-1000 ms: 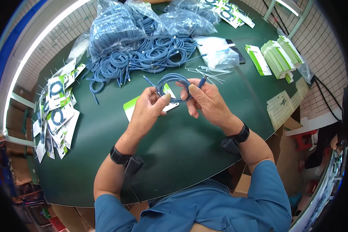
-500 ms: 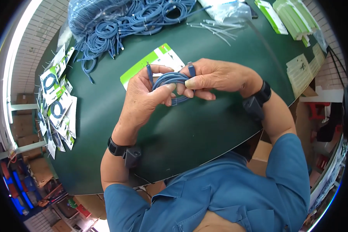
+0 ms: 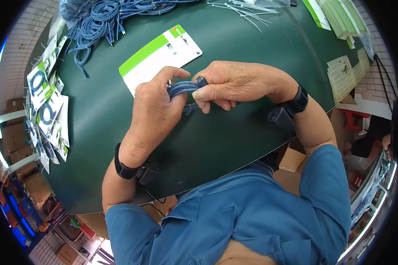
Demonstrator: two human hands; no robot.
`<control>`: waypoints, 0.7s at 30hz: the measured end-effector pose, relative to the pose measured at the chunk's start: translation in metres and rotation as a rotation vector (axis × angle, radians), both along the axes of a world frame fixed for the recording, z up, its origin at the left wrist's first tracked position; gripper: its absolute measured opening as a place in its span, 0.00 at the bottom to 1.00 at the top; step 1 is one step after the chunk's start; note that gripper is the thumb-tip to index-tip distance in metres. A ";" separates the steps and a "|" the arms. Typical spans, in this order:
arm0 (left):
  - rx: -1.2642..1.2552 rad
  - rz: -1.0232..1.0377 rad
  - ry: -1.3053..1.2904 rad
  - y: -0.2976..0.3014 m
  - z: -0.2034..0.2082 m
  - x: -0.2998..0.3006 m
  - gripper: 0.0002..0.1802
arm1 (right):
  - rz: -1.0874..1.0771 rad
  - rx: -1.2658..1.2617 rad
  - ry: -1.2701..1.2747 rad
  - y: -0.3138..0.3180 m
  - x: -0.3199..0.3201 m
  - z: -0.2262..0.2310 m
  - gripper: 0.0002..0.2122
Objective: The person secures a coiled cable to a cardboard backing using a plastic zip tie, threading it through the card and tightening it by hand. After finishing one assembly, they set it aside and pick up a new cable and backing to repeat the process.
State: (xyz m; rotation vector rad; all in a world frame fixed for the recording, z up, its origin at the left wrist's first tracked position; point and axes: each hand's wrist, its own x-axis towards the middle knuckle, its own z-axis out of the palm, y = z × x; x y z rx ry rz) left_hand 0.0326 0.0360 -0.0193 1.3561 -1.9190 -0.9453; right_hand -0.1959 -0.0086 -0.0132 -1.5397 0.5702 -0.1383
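Note:
A coiled blue cable (image 3: 184,88) is held between my two hands above the green table. My left hand (image 3: 157,99) grips the coil's left side, thumb toward me and index finger arched over it. On the other side, my right hand (image 3: 234,84) pinches the coil between thumb and fingers, with a dark connector end showing by its index finger. The lower part of the loop hangs under the hands and is partly hidden by them. Just beyond my left hand lies a white and green packaging card (image 3: 157,55), flat on the table.
Several loose blue cable coils (image 3: 104,22) are heaped at the far left. Carded cables (image 3: 46,106) pile up along the left edge. White cable ties (image 3: 247,13) lie at the back, and stacked green and white cards (image 3: 340,20) at the far right. Taped paper sheets (image 3: 345,77) sit on the right edge.
The view has shifted, so the table's things sit higher and further left. My fingers have closed more tightly around the coil, and the connector ends stick out less.

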 end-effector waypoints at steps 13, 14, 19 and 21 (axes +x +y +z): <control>-0.078 -0.078 0.046 -0.001 -0.005 0.003 0.21 | -0.088 0.108 -0.081 0.002 0.002 -0.012 0.20; -0.109 -0.100 0.094 -0.002 -0.008 0.003 0.22 | -0.086 0.166 -0.101 -0.001 0.002 -0.015 0.20; -0.441 -0.128 0.135 -0.012 -0.010 0.007 0.21 | -0.150 0.363 -0.192 -0.005 -0.002 -0.015 0.19; -0.443 -0.124 0.093 -0.012 -0.013 0.011 0.18 | -0.152 0.328 -0.175 -0.003 0.000 -0.014 0.19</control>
